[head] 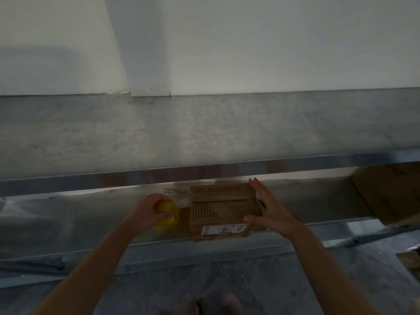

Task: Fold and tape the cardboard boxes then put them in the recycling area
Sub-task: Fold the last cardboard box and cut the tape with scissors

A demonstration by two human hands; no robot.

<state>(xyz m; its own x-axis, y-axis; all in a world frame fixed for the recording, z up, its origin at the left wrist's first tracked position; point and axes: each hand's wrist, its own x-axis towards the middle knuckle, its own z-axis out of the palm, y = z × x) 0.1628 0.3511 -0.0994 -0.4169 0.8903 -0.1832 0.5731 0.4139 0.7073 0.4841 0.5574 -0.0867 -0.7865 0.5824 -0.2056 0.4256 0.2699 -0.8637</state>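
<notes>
Both forearms bare, sleeveless; right wrist [293,226] shows a thin red-orange band.

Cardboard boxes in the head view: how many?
2. One printed box lies on the metal ledge between the hands, the right hand against its side. Another box sits at the right edge, cut off by the frame; more may be hidden.

A white wall [250,42] rises behind a metal ledge [91,219].

I see the small cardboard box [223,210] lying on the surface [79,214], its near edge overhanging the front lip. The tape roll [167,215] sits just beside it at 9 o'clock. A larger box [386,192] lies well apart at 3 o'clock. The wall [227,53] stands behind at 12.
</notes>
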